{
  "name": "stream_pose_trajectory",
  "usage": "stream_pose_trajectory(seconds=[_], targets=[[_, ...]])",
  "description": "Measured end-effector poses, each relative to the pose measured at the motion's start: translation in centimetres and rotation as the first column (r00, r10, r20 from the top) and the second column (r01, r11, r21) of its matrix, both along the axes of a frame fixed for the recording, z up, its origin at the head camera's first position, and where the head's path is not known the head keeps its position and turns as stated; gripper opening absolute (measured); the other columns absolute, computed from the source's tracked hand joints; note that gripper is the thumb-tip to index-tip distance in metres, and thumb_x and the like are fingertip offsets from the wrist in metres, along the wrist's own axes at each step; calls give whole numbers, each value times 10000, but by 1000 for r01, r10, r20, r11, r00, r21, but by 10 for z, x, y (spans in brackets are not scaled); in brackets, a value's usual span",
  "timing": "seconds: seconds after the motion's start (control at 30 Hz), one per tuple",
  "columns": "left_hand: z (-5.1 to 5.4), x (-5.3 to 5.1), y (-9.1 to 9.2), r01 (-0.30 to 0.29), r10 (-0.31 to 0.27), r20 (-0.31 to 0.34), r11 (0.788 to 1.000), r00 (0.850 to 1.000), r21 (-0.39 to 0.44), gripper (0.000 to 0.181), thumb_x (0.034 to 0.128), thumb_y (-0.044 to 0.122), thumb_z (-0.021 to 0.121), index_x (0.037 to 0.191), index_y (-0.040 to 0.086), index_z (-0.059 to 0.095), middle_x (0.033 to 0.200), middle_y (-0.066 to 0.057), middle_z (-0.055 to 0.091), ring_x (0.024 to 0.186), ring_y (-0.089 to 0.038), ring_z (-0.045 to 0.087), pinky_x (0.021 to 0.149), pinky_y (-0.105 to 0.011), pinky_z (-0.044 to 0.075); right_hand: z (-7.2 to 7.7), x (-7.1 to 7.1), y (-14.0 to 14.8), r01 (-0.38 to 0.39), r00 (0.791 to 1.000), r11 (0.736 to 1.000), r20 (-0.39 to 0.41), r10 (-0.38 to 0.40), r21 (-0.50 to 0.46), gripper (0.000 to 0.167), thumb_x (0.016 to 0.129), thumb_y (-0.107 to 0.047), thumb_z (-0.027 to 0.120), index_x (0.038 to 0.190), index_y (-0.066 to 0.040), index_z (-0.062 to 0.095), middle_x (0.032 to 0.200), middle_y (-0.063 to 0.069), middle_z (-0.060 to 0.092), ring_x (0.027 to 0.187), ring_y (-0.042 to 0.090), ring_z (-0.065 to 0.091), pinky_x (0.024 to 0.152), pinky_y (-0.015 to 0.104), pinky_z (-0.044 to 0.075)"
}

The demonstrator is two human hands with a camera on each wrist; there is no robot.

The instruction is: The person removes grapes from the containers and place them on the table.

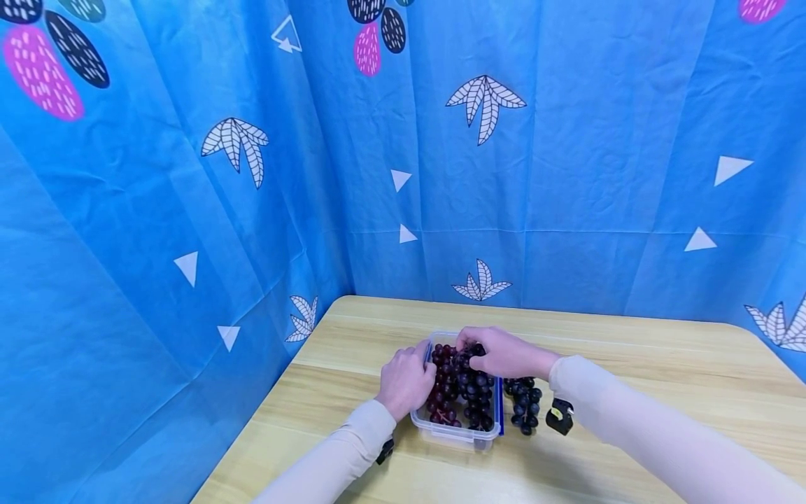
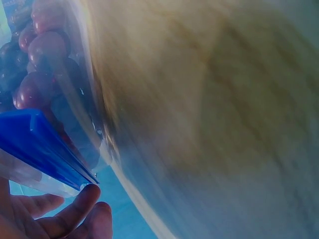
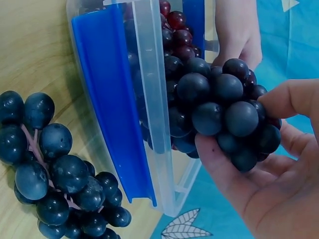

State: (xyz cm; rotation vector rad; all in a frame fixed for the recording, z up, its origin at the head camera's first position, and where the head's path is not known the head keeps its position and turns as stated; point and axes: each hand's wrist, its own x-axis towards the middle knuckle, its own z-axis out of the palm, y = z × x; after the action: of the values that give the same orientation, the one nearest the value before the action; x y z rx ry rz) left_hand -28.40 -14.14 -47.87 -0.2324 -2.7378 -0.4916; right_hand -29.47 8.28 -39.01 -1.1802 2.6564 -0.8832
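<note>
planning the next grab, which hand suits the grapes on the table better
Probably the right hand: it is nearer the loose grapes, right of the box, though it currently holds another bunch. The left hand is at the box's left side.

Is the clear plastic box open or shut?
Open: no lid covers the clear plastic box; round dark grapes show within its rim.

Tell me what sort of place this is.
Probably a makeshift recording or practice corner: patterned blue cloth hangs behind and to the left of a wood-grain table, and a small black device shows beside the person's right sleeve.
</note>
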Motion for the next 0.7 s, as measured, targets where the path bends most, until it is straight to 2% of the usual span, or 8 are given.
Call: stream_pose_trajectory(seconds=[0.3,0.47,0.7], targets=[[1,1,1,4,-4,-9,1000,1000,1,512,965,309,515,1455,162,540,1193,-122,716,1046,-315,679,741,-501,576,2,2,4,-5,1000,1000,-4,5,-9,280,877,-27,631,1131,-144,629,1151,2,660,1071,196,604,975,456,505],[2,2,1,6,-6,-5,1000,1000,7,511,967,310,515,1455,162,541,1194,-126,716,1053,-318,677,746,-510,575,9,9,7,-14,999,999,-33,13,-40,254,880,-20,642,1097,-150,637,1135,0,670,1102,224,614,992,483,500],[1,0,1,6,-6,-9,1000,1000,2,510,971,323,509,1459,176,538,1191,-120,718,1050,-311,678,759,-503,577,15,13,10,-5,998,998,-70,1,-67,240,895,-29,650,1091,-166,635,1107,-44,665,1090,189,612,991,460,505]])
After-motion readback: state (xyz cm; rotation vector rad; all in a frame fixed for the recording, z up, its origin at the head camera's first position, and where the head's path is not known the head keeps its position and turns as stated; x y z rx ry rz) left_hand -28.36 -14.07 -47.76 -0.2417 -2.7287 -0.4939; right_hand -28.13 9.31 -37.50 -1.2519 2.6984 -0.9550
